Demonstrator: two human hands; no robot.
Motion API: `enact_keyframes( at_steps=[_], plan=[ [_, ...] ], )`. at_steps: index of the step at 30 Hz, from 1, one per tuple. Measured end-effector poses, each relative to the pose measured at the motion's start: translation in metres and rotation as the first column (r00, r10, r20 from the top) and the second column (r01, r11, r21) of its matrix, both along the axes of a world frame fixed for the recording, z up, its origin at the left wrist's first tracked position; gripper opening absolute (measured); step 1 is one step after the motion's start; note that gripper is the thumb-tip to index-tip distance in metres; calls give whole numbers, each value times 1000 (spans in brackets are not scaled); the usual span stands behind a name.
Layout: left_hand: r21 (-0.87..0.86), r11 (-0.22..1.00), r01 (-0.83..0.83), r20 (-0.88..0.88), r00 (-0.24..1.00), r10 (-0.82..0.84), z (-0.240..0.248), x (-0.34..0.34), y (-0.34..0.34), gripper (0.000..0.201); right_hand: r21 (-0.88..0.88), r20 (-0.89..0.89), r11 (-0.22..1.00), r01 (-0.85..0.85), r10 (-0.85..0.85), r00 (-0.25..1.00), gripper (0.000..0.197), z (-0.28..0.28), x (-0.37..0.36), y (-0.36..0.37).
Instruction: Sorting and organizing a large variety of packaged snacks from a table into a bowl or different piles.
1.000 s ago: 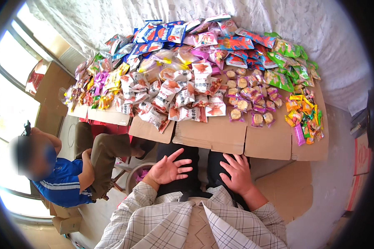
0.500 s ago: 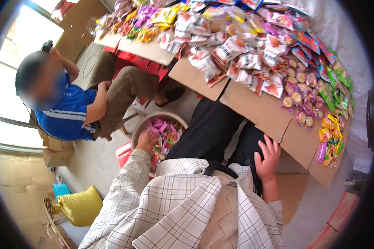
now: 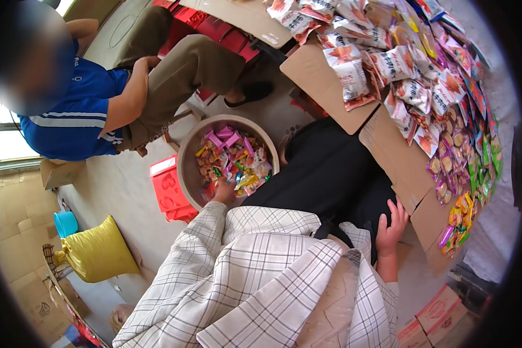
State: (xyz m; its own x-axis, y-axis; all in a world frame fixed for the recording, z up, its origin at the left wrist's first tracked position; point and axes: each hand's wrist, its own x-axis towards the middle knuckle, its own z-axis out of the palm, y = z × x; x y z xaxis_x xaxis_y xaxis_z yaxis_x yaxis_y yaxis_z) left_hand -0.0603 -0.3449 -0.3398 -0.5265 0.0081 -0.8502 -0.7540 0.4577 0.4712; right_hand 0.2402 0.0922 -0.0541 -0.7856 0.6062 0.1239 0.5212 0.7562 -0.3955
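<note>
A round greyish-brown basin [image 3: 185,152] stands on the floor to my left, holding a mix of small wrapped sweets [image 3: 229,142] in pink, yellow, green and red. My left hand [image 3: 225,192] reaches over its near rim into the sweets. Its fingertips are partly lost among the wrappers, so any grip cannot be made out. My right hand [image 3: 392,228] rests by my right thigh near the edge of the cardboard [image 3: 403,159], fingers stretched out and holding nothing. White snack packets [image 3: 397,64], round biscuits in purple wrappers [image 3: 449,153] and yellow-wrapped sweets [image 3: 460,217] lie on that cardboard.
A person in a blue shirt [image 3: 78,124] sits at the left beyond the basin. A red box [image 3: 171,188] touches the basin's left side. A yellow sack [image 3: 101,249] and a blue bucket [image 3: 65,223] stand farther left. Red-and-white cartons [image 3: 438,310] sit at the lower right.
My view has swung left, so basin and table shift in the picture. My left hand has moved from the basin's left side to its near side. My right hand stays by my thigh.
</note>
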Motion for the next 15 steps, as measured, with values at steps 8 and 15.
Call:
enact_keyframes(
  at_steps=[8, 15],
  plan=[
    [-250, 553, 795, -397, 436, -807, 30, -20, 94, 59, -8, 80, 997, 82, -81, 993, 41, -2, -1, 5],
    [-440, 294, 849, -234, 208, -950, -7, -38, 146, 78, -48, 106, 988, 146, -140, 985, 40, 9, -7, -3]
  ],
)
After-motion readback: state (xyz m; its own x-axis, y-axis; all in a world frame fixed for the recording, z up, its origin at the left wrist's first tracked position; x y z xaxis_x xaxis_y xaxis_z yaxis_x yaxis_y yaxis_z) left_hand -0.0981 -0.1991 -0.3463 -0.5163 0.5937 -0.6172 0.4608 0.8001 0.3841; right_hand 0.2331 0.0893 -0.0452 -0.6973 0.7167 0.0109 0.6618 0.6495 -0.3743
